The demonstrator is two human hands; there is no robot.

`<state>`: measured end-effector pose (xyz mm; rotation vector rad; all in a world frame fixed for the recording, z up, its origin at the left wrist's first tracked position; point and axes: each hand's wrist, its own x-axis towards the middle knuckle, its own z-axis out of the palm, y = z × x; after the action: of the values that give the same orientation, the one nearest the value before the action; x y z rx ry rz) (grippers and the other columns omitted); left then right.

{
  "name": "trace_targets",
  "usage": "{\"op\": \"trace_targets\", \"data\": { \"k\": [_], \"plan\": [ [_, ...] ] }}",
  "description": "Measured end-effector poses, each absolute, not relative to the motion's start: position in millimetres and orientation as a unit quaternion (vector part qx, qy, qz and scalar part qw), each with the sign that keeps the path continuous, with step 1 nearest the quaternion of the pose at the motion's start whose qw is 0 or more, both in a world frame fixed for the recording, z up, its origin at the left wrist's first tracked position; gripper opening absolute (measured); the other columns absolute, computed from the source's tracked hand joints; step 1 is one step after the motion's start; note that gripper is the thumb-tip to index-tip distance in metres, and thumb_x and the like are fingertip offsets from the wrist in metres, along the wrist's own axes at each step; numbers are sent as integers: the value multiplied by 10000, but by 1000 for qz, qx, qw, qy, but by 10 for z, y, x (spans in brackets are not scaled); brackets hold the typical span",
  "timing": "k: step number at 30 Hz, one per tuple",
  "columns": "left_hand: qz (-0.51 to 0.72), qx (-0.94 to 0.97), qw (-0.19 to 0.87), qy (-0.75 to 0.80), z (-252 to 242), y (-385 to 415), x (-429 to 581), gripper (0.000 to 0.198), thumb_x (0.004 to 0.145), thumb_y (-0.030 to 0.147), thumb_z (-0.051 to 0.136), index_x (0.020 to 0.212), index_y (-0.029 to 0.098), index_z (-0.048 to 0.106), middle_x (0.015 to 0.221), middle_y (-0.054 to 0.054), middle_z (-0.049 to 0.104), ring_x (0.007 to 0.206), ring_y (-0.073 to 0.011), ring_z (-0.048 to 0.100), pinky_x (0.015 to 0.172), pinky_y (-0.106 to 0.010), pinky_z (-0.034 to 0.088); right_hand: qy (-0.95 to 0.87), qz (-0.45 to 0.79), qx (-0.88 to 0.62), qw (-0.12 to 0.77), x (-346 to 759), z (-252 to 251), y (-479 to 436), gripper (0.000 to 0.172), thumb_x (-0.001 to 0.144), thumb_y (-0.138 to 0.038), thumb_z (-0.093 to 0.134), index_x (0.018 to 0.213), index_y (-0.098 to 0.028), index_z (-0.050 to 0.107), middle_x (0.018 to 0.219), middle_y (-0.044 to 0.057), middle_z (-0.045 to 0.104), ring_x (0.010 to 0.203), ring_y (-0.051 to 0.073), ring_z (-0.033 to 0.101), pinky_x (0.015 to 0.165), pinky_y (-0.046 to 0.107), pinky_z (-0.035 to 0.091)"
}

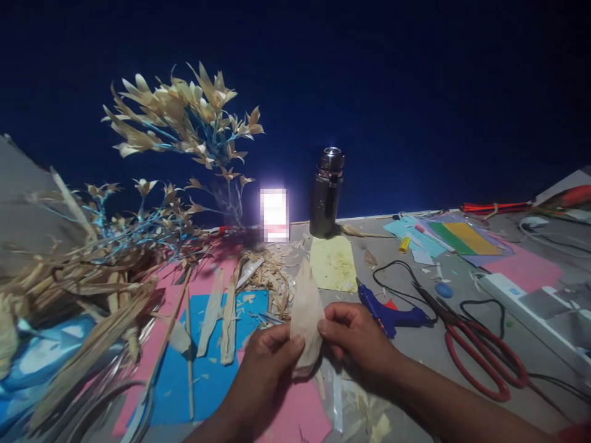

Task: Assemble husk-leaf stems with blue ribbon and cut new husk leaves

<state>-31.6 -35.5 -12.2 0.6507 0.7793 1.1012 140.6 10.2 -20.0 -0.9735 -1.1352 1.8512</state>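
A pale dried corn husk (305, 307) stands upright between my two hands, its narrow tip pointing away from me. My left hand (272, 360) pinches its left edge between thumb and fingers. On the opposite edge, my right hand (353, 335) grips it with thumb and forefinger. Just past my right hand lies a blue glue gun (392, 314). Large scissors with red handles (484, 357) rest farther right. Left of my hands, several husk strips (229, 326) lie on a blue sheet (217, 381).
Husk flowers on blue stems (184, 123) rise at the back left above piled dry husks (92, 344). A dark flask (325, 194) stands behind a yellow sheet (333, 261), beside a bright blurred screen (274, 214). A white power strip (530, 314) and coloured papers (466, 237) lie right.
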Motion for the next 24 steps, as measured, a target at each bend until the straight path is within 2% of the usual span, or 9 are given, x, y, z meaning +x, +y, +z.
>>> {"op": "trace_targets", "data": {
  "k": [3, 7, 12, 17, 21, 24],
  "plan": [
    [496, 283, 750, 334, -71, -336, -311, 310, 778, 278, 828, 1052, 132, 810, 812, -114, 770, 686, -205, 666, 662, -320, 487, -456, 720, -386, 353, 1385, -122, 61, 388, 735, -477, 836, 694, -157, 620, 464, -79, 472, 414, 67, 381, 427, 205, 256],
    [503, 279, 732, 365, -87, -311, -328, 315, 731, 230, 863, 1028, 135, 813, 838, -105, 777, 715, -198, 676, 696, -313, 500, -472, 725, -389, 317, 1383, -43, 41, 372, 691, -442, 853, 735, -152, 624, 548, -49, 538, 489, 81, 435, 483, 213, 304],
    [486, 292, 733, 377, -97, -320, -337, 327, 735, 254, 865, 1039, 142, 813, 900, -110, 788, 771, -202, 689, 761, -320, 503, -506, 706, -403, 290, 1418, -28, 59, 241, 689, -326, 775, 740, -160, 607, 595, -49, 515, 534, 89, 412, 509, 219, 302],
    [476, 324, 712, 403, -73, -343, -291, 296, 692, 276, 893, 946, 138, 828, 838, -97, 790, 768, -217, 695, 753, -320, 509, -621, 580, -449, 276, 1406, -2, 21, 75, 707, -221, 613, 670, -182, 561, 568, -54, 468, 526, 96, 383, 486, 225, 264],
    [491, 345, 663, 446, -68, -340, -268, 237, 697, 266, 881, 891, 141, 834, 811, -86, 790, 775, -222, 693, 771, -327, 519, -727, 434, -453, 278, 1380, -26, -13, 158, 717, -186, 608, 617, -201, 487, 530, -66, 424, 513, 95, 360, 509, 240, 245],
    [482, 347, 676, 436, -31, -372, -312, 215, 656, 277, 896, 805, 140, 825, 719, -76, 766, 655, -205, 663, 664, -323, 516, -764, 342, -467, 286, 1391, -81, 36, 140, 748, -178, 606, 649, -198, 510, 568, -45, 487, 543, 109, 398, 552, 258, 257]
  ]
}}
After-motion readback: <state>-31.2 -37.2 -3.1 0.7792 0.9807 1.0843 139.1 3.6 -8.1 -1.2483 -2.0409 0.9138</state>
